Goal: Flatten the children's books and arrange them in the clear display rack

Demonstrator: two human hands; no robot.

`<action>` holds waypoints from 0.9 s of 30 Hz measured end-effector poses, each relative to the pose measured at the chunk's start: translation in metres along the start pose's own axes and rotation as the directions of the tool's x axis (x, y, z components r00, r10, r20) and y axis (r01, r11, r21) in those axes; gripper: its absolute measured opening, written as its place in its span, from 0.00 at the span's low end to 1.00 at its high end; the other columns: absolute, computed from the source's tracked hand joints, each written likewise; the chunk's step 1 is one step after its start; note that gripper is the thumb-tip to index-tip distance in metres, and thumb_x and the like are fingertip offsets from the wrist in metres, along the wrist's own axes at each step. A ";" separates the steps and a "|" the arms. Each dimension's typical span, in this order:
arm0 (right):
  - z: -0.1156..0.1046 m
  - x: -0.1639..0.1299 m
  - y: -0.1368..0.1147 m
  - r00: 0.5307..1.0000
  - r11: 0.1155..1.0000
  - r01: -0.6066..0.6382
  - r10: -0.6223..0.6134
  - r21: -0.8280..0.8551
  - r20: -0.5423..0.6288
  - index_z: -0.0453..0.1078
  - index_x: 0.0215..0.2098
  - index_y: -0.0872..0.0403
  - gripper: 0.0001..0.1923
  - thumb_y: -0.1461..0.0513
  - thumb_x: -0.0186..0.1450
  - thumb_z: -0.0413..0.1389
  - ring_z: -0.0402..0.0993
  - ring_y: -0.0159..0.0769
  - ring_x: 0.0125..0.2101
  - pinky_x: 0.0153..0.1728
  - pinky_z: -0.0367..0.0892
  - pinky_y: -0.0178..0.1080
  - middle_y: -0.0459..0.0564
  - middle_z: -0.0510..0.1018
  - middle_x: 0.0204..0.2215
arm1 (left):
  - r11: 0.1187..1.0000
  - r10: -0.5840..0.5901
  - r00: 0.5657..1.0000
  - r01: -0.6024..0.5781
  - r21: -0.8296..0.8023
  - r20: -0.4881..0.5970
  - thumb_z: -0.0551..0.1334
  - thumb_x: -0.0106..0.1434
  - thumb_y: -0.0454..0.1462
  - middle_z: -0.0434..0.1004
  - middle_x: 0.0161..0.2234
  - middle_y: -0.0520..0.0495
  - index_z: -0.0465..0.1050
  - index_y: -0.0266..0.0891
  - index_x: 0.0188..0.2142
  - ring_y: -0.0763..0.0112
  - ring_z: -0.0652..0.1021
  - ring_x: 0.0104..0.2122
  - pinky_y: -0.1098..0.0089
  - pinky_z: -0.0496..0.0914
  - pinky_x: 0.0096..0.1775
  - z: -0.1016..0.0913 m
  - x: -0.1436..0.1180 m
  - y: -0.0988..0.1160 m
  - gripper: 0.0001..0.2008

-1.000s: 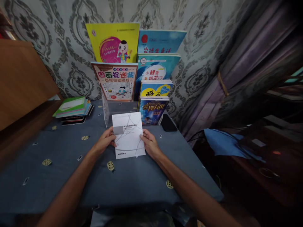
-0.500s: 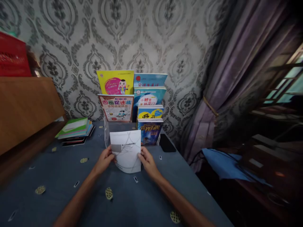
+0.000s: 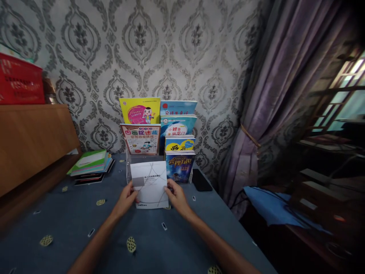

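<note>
Head view: at centre frame, the left hand (image 3: 127,199) and the right hand (image 3: 177,196) grip a white booklet (image 3: 149,184) by its side edges, just in front of a clear display rack (image 3: 129,167) of children's books (image 3: 178,164); a book stack (image 3: 90,164) lies at left on the blue tablecloth (image 3: 71,224); a black phone (image 3: 201,180) lies right of the rack.

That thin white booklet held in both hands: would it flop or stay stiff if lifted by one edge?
The thin white booklet would probably bend a little; it looks only a few sheets thick. It stands fairly flat between the left hand and right hand, so the cover seems slightly stiff. It is likely light, and the smooth cover may slide on the blue tablecloth.
</note>
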State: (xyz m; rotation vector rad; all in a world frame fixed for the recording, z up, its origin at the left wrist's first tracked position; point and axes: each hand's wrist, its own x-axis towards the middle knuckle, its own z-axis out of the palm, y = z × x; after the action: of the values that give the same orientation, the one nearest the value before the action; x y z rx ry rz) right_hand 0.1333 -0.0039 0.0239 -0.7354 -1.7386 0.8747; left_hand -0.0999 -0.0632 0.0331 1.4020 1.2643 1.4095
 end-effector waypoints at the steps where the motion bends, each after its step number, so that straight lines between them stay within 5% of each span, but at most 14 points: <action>1: 0.003 0.003 0.000 1.000 1.000 -0.001 0.001 0.007 0.007 0.69 0.33 0.51 0.07 0.56 0.64 0.55 0.68 0.37 0.30 0.30 0.62 0.36 0.45 0.71 0.27 | 1.000 0.000 1.000 0.000 -0.001 -0.021 0.63 0.51 0.42 0.76 0.35 0.49 0.70 0.38 0.51 0.71 0.73 0.27 0.73 0.71 0.26 -0.002 0.001 0.000 0.27; 14: 0.019 0.060 -0.020 0.994 1.000 -0.019 0.019 0.004 0.110 0.59 0.28 0.48 0.05 0.60 0.60 0.53 0.66 0.33 0.22 0.23 0.69 0.35 0.40 0.64 0.21 | 0.996 -0.021 1.000 0.021 0.081 -0.008 0.64 0.49 0.40 0.76 0.33 0.50 0.69 0.39 0.46 0.68 0.75 0.30 0.75 0.71 0.22 -0.040 0.042 0.031 0.23; 27: 0.014 0.113 -0.042 0.996 0.994 0.045 -0.037 -0.097 0.078 0.62 0.29 0.50 0.03 0.64 0.59 0.52 0.67 0.29 0.20 0.21 0.67 0.31 0.39 0.66 0.21 | 0.991 0.004 0.997 0.007 0.131 -0.083 0.61 0.49 0.35 0.78 0.33 0.48 0.69 0.37 0.44 0.69 0.76 0.29 0.75 0.72 0.20 -0.046 0.080 0.073 0.21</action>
State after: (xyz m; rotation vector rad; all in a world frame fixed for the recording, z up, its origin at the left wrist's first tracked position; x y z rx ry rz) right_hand 0.0826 0.0611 0.1126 -0.7370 -1.8693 0.8027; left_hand -0.1443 -0.0074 0.1265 1.4418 1.4340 1.4188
